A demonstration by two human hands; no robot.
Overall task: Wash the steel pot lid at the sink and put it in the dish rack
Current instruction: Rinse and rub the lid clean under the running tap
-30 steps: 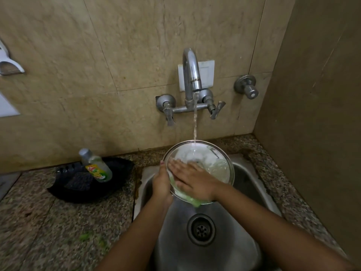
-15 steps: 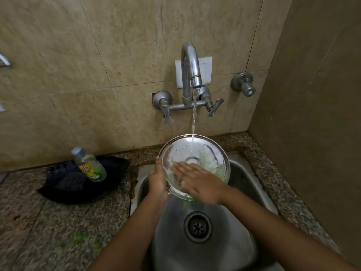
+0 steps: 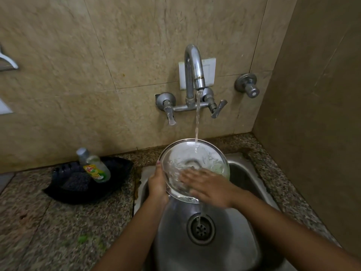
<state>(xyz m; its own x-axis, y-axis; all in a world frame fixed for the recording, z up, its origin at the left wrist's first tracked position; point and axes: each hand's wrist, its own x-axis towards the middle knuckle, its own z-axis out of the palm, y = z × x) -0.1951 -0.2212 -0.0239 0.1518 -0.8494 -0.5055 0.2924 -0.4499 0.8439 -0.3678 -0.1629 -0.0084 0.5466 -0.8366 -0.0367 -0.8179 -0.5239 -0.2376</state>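
You are holding the steel pot lid [image 3: 192, 153] over the sink [image 3: 252, 177], tipped up so its inside faces you. Your left hand [image 3: 157, 187] grips the lid's left edge, with the fingers curled tight around the rim. Your right hand [image 3: 210, 187] lies flat and open on the lower part of the lid, fingers spread out and a bit blurry. It is pressing on the lid, not grabbing it.

Water [image 3: 197, 122] runs down from the tap [image 3: 193, 75] and lands on the top part of the lid. A thin stream drips off the lid's bottom edge into the drain [image 3: 201, 229].

To the left of the sink, on the speckled counter [image 3: 39, 222], sits a black tray [image 3: 117, 184]. A bottle of dish soap [image 3: 94, 166] leans in it, next to a dark scrubber [image 3: 75, 181].
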